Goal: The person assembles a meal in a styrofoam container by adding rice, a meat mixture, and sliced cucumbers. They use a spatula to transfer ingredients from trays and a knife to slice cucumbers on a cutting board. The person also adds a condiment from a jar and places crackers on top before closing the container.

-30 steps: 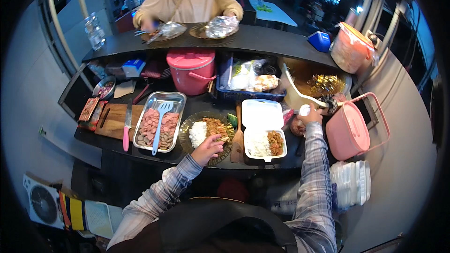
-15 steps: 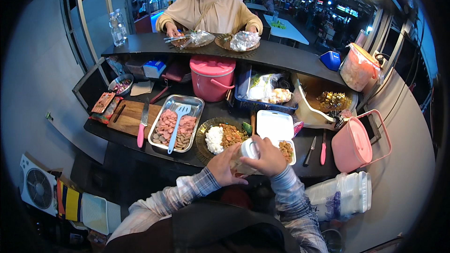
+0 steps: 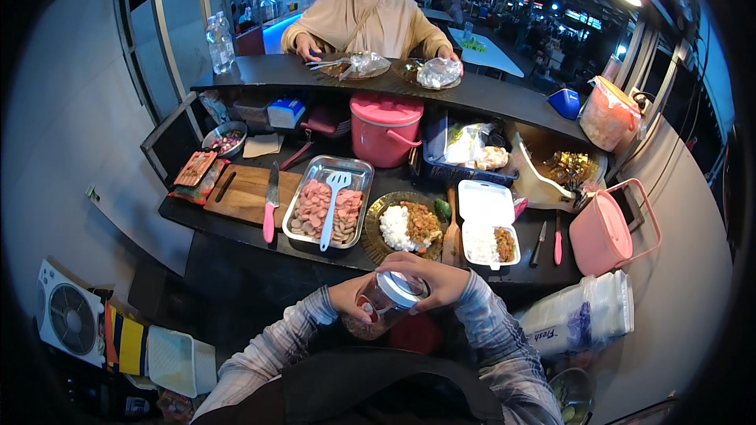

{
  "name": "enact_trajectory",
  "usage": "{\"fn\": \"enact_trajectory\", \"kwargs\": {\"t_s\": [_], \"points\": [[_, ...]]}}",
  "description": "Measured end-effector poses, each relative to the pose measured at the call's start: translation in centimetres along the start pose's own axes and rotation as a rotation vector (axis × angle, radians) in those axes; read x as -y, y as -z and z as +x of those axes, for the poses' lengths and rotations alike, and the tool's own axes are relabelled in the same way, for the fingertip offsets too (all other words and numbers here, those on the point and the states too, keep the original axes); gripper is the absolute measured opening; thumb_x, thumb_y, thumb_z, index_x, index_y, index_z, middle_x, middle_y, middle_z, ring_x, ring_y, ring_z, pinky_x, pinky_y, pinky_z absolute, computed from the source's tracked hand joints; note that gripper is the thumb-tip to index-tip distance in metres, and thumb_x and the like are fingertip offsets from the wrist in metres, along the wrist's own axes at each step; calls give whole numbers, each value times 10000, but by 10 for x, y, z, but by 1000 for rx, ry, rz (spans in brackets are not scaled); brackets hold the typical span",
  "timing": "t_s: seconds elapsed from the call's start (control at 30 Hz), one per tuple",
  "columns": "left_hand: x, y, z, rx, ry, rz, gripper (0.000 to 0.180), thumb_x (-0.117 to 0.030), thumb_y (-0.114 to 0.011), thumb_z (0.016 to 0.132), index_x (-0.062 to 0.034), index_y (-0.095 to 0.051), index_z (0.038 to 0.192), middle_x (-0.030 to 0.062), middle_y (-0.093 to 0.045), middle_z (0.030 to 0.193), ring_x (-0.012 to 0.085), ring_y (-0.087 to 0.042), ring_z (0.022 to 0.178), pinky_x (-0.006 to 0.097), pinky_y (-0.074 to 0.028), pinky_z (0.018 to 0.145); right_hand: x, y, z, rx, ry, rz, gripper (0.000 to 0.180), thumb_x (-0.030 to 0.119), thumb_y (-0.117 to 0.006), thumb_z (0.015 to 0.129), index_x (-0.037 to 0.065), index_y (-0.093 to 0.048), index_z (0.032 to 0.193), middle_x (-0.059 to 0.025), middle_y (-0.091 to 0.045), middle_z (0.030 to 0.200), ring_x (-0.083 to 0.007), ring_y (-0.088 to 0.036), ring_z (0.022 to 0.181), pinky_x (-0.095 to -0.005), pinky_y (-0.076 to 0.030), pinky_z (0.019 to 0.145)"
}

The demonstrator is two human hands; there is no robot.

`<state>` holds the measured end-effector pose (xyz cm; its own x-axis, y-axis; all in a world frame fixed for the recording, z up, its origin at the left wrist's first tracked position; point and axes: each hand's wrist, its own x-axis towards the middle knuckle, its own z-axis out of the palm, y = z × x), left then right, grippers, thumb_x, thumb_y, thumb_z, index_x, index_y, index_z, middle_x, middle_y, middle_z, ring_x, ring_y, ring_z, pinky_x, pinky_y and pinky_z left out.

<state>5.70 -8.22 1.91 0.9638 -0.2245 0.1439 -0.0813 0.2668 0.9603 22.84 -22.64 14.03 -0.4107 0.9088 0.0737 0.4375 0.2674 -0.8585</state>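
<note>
The clear, cylindrical, hard-looking jar (image 3: 376,316) sits between both hands, near the black countertop (image 3: 236,230); the left hand (image 3: 351,297) cups its body, the right hand (image 3: 441,280) curls round its round white lid (image 3: 404,286); probably light, stiff, slippery; best gripped mid-body and by the lid's rim; glass or plastic, I cannot tell

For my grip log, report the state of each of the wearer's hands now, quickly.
Left hand: closed around a clear jar.
Right hand: closed on the jar at its white lid.
</note>
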Motion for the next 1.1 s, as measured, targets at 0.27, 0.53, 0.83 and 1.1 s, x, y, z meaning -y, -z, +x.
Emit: {"fn": "enact_trajectory", "kwargs": {"t_s": [0.27,0.53,0.83,1.1], "points": [[12,-6,-37,24,65,-22,1021,-255,-858,539,-25,-254,1330,90,-390,1291,173,-355,1222,331,-273,1034,-5,-42,2,47,32,48,899,116,-752,594,93,-293,1366,-170,-253,1359,-319,-258,1280,-379,-214,1061],[17,-17,-18,-216,179,472,1073,-310,-864,518,-10,-234,1333,138,-474,1194,187,-459,1125,338,-377,946,-27,-57,-19,-188,-529,-240,916,408,-750,661,42,-274,1353,-216,-391,1235,-342,-439,1130,-389,-372,934],[33,-33,53,-286,-39,142,1003,-80,-837,538,-49,-233,1338,90,-446,1192,187,-436,1142,366,-371,971,-34,24,-113,-613,-422,150,870,304,-778,646,72,-314,1344,-176,-424,1247,-291,-460,1101,-356,-344,967],[37,-46,111,-611,-218,512,1054,-193,-858,551,-19,-184,1343,154,-407,1289,239,-426,1184,378,-332,1004,-222,114,-304,-1222,-999,-390,798,465,-686,669,65,-405,1300,-267,-468,1183,-373,-494,1068,-398,-395,919]]}}
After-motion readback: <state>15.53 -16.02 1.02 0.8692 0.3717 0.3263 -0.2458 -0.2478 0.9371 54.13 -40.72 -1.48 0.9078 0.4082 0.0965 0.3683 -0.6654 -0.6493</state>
